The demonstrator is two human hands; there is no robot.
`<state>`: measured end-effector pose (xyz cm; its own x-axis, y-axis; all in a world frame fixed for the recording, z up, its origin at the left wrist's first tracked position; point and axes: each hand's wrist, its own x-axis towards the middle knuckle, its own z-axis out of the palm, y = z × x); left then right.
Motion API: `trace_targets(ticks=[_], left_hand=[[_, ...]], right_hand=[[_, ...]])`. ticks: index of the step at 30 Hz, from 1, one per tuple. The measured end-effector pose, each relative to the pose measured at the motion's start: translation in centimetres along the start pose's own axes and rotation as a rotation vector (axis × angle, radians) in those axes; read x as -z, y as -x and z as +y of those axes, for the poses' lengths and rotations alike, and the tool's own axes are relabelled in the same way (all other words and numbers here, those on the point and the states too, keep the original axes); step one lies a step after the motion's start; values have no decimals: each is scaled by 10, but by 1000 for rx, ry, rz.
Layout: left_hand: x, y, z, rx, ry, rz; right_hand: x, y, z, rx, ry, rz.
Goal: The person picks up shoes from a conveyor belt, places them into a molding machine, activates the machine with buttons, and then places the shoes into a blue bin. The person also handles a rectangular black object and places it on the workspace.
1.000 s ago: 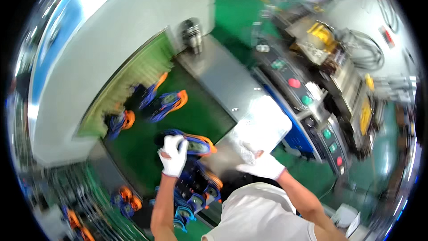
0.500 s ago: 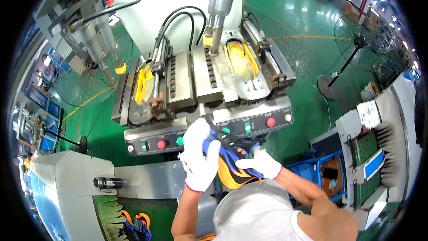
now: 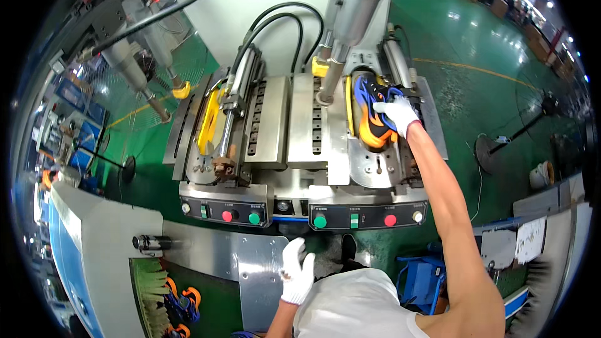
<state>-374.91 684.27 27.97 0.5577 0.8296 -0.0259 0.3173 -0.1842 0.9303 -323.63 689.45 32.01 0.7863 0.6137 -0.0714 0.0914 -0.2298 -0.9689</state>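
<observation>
My right arm reaches forward to the right-hand station of a twin press machine. There my gloved right hand grips a sneaker in blue, black and orange. The sneaker lies lengthwise in the yellow-lined bed of that station, its orange end towards me, above a bolted metal plate. Fingers are closed on the shoe's right side near its opening. Close to my body, my gloved left hand is open, thumb apart from the fingers, holding nothing. It hovers over the edge of a metal sheet.
A thick press cylinder slants down beside the shoe bed. Button panels line the machine's front. The left station has a yellow pad. Sneakers lie on a green conveyor at lower left. A pedestal fan stands right.
The sneaker, held before my chest in both hands earlier, now sits in the right-hand station under my right hand. My left hand has let go and drawn back towards me.
</observation>
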Motion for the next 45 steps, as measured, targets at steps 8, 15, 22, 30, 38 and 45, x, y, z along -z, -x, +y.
trace_targets(ticks=[8,15,22,30,38,45], left_hand=[[42,149,-50,588,-190,540],[71,141,-119,407,-219,490],[183,300,-194,611,-378,914],[420,250,-316,775,-522,1127],[483,221,-398,614,-673,1179],[466,252,-349,427,-662,897]], right_hand=[[-118,-35,30,105,607,-119],[29,-107,57,300,956,-110],[-207,297,39,777,670,-206],[-218,317,98,613,1356,-276],[-232,442,34,289,1119,-604],[-381,528,20,285,822,-1207]])
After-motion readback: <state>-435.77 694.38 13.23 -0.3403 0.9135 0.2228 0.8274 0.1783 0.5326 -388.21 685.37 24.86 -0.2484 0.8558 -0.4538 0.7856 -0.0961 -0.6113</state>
